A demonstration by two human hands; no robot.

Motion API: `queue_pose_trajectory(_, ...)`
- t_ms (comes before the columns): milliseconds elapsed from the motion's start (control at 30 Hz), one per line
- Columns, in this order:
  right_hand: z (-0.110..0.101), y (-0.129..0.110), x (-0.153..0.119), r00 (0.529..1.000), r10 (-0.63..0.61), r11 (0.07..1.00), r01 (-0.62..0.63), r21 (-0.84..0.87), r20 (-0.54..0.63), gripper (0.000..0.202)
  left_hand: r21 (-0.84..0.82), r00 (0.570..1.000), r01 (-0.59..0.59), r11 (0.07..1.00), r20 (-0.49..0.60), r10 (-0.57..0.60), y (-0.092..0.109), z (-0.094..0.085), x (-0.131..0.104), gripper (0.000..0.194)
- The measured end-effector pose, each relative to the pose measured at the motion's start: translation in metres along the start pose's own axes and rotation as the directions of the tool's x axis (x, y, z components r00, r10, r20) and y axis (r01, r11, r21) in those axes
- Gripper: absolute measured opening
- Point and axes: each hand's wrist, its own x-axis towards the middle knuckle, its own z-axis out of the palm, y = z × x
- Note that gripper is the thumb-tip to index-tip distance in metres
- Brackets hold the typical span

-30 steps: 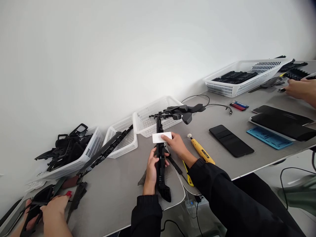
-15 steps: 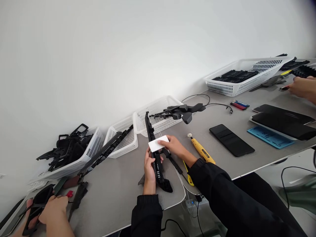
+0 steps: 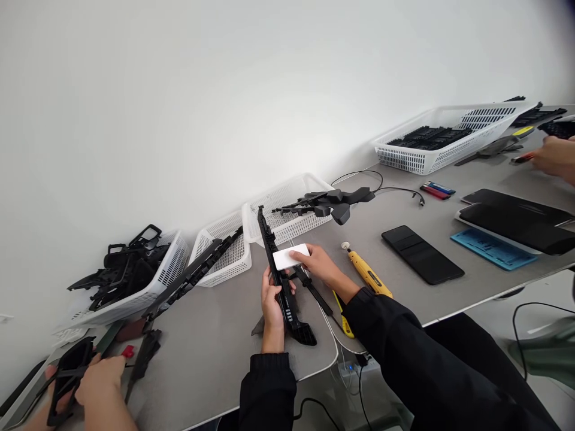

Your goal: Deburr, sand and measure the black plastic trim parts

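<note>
A long black plastic part [image 3: 290, 311] slants over the grey table, its foot toward the front edge. My left hand [image 3: 272, 305] is wrapped round its middle. In my right hand [image 3: 321, 267] is a flat white block [image 3: 287, 257], held with the thumb on top, lying across the black part just above my left hand. Whether the block touches the part cannot be made out. Beneath my right hand another thin black piece [image 3: 314, 291] lies on the table, with a yellow-handled tool [image 3: 347, 326] beside it.
White baskets [image 3: 224, 278] with black parts line the wall. A yellow rotary tool [image 3: 369, 274], a black phone-like slab [image 3: 422, 254] and a blue tray [image 3: 493, 248] lie to the right. Other people's hands work at far left [image 3: 101, 383] and far right [image 3: 554, 157].
The upper end of the long black part has tilted left, and its foot has moved slightly right. The white block has shifted slightly up and right with my right hand.
</note>
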Motion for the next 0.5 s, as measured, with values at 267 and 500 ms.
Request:
queue_pose_trajectory(267,-0.001,0.003,0.001,1.000,0.000,1.000,0.000,0.011,0.001,0.048,-0.006,1.000,0.015,1.000,-0.019,-0.015,0.003,0.006,-0.002,0.068)
queue_pose_trajectory(500,-0.001,-0.001,-0.001,0.999,0.024,0.999,-0.025,0.028,0.040,0.049,0.034,0.994,0.110,0.993,-0.027,-0.109,0.012,0.020,-0.010,0.090)
